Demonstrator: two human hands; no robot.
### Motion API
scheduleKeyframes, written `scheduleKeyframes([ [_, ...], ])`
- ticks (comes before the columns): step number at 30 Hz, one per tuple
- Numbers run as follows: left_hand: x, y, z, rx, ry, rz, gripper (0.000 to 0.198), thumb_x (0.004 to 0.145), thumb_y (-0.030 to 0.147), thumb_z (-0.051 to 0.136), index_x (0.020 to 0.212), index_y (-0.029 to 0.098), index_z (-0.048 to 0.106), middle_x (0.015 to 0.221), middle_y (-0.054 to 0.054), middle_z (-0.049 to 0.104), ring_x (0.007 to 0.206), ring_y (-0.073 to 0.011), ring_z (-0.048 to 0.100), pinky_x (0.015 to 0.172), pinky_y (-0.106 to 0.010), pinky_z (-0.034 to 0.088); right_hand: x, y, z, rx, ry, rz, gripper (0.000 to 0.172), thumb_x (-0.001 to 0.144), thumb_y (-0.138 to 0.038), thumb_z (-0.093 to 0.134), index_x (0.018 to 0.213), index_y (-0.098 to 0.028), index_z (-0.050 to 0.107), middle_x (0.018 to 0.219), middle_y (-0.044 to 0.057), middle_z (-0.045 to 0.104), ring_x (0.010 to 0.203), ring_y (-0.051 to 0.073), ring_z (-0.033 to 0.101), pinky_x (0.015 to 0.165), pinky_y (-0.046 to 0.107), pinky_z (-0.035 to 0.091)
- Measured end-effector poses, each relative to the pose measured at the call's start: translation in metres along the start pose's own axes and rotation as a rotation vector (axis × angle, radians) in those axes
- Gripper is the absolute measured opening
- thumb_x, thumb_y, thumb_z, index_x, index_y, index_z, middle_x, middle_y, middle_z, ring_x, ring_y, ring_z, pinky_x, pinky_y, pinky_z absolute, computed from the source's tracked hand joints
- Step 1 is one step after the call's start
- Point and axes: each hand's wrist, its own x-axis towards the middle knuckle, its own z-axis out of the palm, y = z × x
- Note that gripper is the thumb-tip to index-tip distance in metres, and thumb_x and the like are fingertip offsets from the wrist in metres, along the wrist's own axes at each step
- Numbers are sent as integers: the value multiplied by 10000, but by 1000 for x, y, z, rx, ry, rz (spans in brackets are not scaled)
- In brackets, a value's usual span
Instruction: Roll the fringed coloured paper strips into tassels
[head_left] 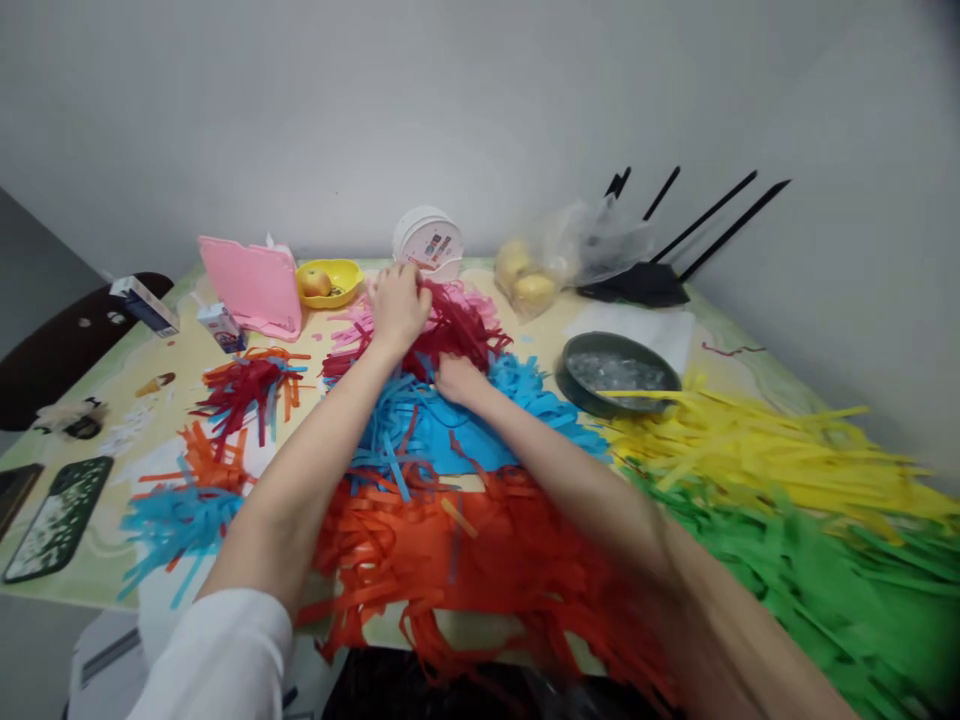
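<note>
Dark red fringed strips (457, 330) lie in a heap beyond the blue fringed sheet (465, 440). My left hand (401, 305) is closed on the far left part of the dark red strips, its fingers curled. Lower and to the right, my right hand (459, 380) is closed at the near edge of the same strips, its fingertips partly hidden in them. Pink fringe (480, 302) shows behind the dark red heap. Nearest my body, an orange-red fringed sheet (480, 550) spreads under both forearms and hangs over the table edge.
Yellow (750, 440) and green fringe (810, 590) cover the right side. A dark round bowl (562, 375) holds clear pieces. Small mixed bundles (244, 395), a pink tablet case (251, 285), a yellow fruit dish (352, 270) and a phone (60, 520) sit left. A black router (637, 285) stands behind.
</note>
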Motion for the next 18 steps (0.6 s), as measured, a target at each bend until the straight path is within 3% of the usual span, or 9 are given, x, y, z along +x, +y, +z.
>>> scheduleKeyframes([
  [3, 18, -20, -25, -69, 99, -86, 87, 906, 156, 506, 960, 177, 571, 1081, -76, 650, 1112, -265, 557, 970, -408, 394, 7, 0, -1, 120, 4, 93, 366, 953, -355, 612, 1258, -153, 592, 1253, 106, 619, 1075, 229, 637, 908, 448, 550],
  [6, 40, -49, -59, -191, 176, -217, 45, 935, 103, 493, 944, 138, 519, 986, -32, 605, 1015, -169, 545, 925, -335, 382, 16, 5, -8, 275, 22, 208, 363, 956, -355, 607, 1263, -163, 589, 1258, 102, 617, 1072, 226, 637, 903, 445, 552],
  [9, 60, -85, -109, -296, 288, -454, 112, 945, 22, 501, 922, 113, 439, 899, 39, 485, 926, -47, 461, 876, -258, 336, 21, 13, -20, 449, 53, 318, 362, 957, -354, 606, 1265, -165, 586, 1250, 99, 619, 1053, 220, 642, 885, 434, 560],
  [12, 72, -117, -171, -291, 446, -613, 220, 936, -103, 450, 897, 100, 375, 894, 56, 364, 942, 3, 379, 900, -252, 278, 15, 21, -32, 606, 97, 377, 360, 958, -355, 605, 1262, -164, 586, 1236, 96, 624, 1032, 214, 648, 864, 421, 569],
  [15, 61, -131, -228, -250, 639, -531, 204, 977, 11, 495, 846, 114, 377, 895, 47, 375, 998, -28, 401, 917, -278, 284, -3, 26, -48, 695, 155, 385, 331, 958, -352, 608, 1222, -153, 603, 1171, 84, 650, 972, 194, 663, 824, 393, 579],
  [17, 35, -125, -251, -218, 733, -373, 243, 926, 108, 602, 780, 149, 411, 855, 40, 457, 949, -78, 467, 884, -301, 346, -19, 24, -63, 719, 215, 367, 263, 964, -325, 582, 1124, -126, 645, 1025, 81, 693, 856, 181, 683, 761, 361, 585],
  [18, 17, -117, -256, -205, 724, -267, 241, 891, 136, 630, 752, 169, 437, 832, 37, 504, 891, -98, 499, 845, -316, 383, -29, 20, -72, 724, 250, 351, 241, 967, -304, 555, 1067, -113, 663, 936, 84, 706, 789, 182, 686, 726, 350, 585],
])
